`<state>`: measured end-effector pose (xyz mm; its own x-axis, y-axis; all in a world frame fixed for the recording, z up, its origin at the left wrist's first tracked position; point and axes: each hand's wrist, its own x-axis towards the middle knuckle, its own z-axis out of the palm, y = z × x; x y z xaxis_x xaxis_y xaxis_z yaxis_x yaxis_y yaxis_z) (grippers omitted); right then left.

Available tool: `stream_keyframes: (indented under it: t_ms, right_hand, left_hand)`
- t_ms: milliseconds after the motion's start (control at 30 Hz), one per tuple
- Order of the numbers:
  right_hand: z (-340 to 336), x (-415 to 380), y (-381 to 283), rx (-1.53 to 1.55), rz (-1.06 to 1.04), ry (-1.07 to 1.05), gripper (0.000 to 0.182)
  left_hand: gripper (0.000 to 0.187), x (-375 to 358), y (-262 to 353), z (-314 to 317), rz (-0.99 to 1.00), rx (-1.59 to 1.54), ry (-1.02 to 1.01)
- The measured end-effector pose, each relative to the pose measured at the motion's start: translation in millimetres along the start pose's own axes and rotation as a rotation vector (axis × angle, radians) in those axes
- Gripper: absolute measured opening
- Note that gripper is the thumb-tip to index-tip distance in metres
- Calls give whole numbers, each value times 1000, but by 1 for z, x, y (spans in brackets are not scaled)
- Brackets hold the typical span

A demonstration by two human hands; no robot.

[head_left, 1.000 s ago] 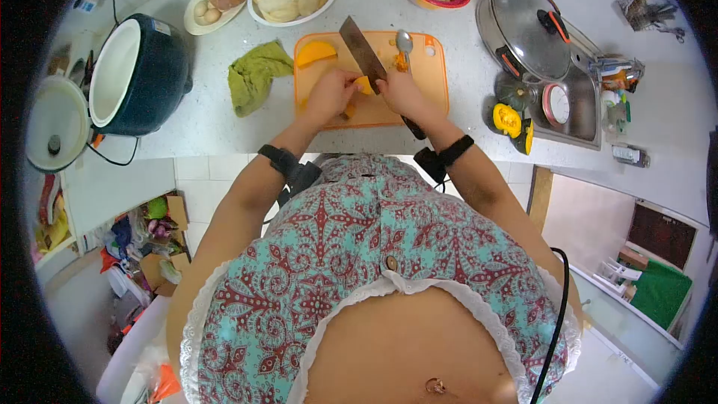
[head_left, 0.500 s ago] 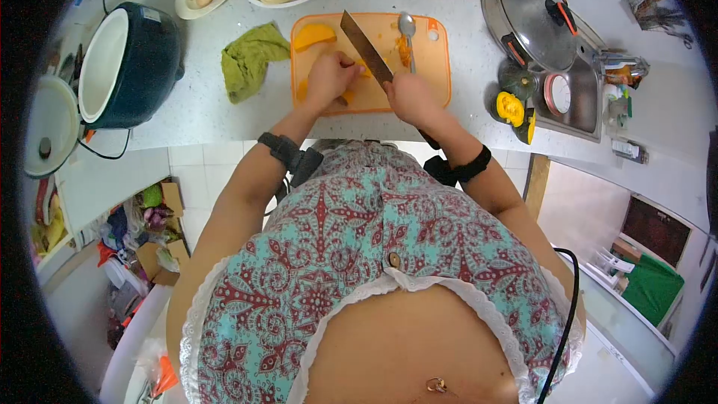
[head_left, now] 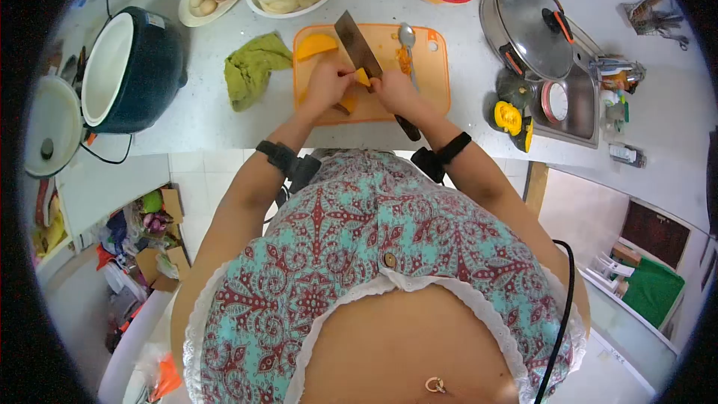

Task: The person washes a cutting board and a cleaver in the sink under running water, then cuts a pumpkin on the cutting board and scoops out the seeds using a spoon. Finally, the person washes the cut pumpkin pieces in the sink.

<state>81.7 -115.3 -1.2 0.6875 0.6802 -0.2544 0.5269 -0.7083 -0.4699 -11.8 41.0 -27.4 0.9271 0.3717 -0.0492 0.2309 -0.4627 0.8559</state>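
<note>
Between the fingertips of my left hand [head_left: 330, 86] is a small orange pumpkin piece [head_left: 362, 76]. My right hand [head_left: 396, 93] has its fingers closed at the piece's other side. Under the right hand runs a large kitchen knife [head_left: 357, 45], its dark handle [head_left: 407, 129] jutting past the near edge of the orange-rimmed cutting board [head_left: 430, 97]. A thick pumpkin wedge [head_left: 315, 46] rests at the board's upper left. More pumpkin [head_left: 345, 105] is partly hidden by my left hand. On the right half lies a spoon [head_left: 406, 36] beside orange scraps [head_left: 404, 60].
Left of the board are a green cloth [head_left: 254, 67] and a dark pot [head_left: 142, 67]. Behind stand a white bowl of pale food [head_left: 250, 4] and a plate [head_left: 196, 21] with pumpkin. To the right are a lidded pan [head_left: 527, 26], cut pumpkin [head_left: 508, 117] and a sink [head_left: 583, 108].
My right hand has shifted off the knife handle toward my left hand, leaving the handle exposed. The knife has moved slightly left. A pumpkin piece now shows between my hands.
</note>
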Motion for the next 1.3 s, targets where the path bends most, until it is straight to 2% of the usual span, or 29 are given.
stream_keyframes:
  t_ms: [233, 300, 367, 467, 600, 700, 767, 900, 1067, 1200, 1300]
  right_hand:
    - [-46, -31, -26, -29, -33, 27, 37]
    - [-53, -42, -33, -34, -49, 21, 36]
    - [-55, -46, -37, -121, -21, -114, 34]
    - [-56, -52, -45, -98, 52, -123, 34]
    - [-33, -47, -32, -79, 29, -49, 34]
    - [-29, -52, -31, -58, 92, -51, 35]
    - [-26, -55, -29, -71, 51, 60, 36]
    - [-30, -52, -36, 42, 54, -1, 37]
    - [10, -18, -7, -10, -90, -40, 36]
    - [13, -10, -14, -32, -38, -15, 37]
    - [2, -6, -8, -14, 0, 27, 39]
  left_hand:
    - [19, -1, 6, -2, -33, 13, 10]
    - [21, -3, 15, -8, -127, 156, 32]
    - [23, -5, 25, -14, -136, 122, 15]
    - [26, -5, 16, -9, -155, 31, 9]
    - [28, -4, 10, -5, -127, -14, 31]
    - [26, -4, 11, -4, -102, -14, 46]
    - [24, 0, 9, -2, -77, -18, 45]
    - [20, -2, 3, -2, -78, -28, 39]
    - [22, -1, 11, -7, -58, 60, 5]
    - [23, 0, 3, -4, -97, 22, -27]
    - [23, 4, 9, -6, -30, 23, -28]
